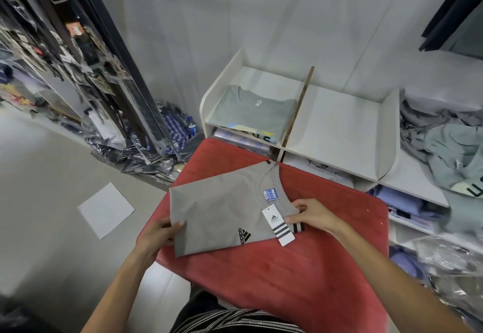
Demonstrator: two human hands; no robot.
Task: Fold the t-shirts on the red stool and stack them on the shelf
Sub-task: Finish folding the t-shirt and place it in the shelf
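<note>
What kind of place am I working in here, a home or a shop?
Most likely a clothing shop or its stockroom: the grey t-shirt on the red stool carries a retail hang tag, the white shelf holds folded stock, and bagged garments are piled on the floor.

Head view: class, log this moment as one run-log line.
shirt: folded, on stool | left hand: grips edge | right hand: pinches collar side | shelf: one shirt stacked

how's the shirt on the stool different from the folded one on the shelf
The stool shirt is brownish grey with a black logo and a hanging tag; the shelf shirt is greener grey with a colourful print. Both hands hold the stool shirt; the shelf shirt lies untouched. Both are folded, collar showing.
</note>
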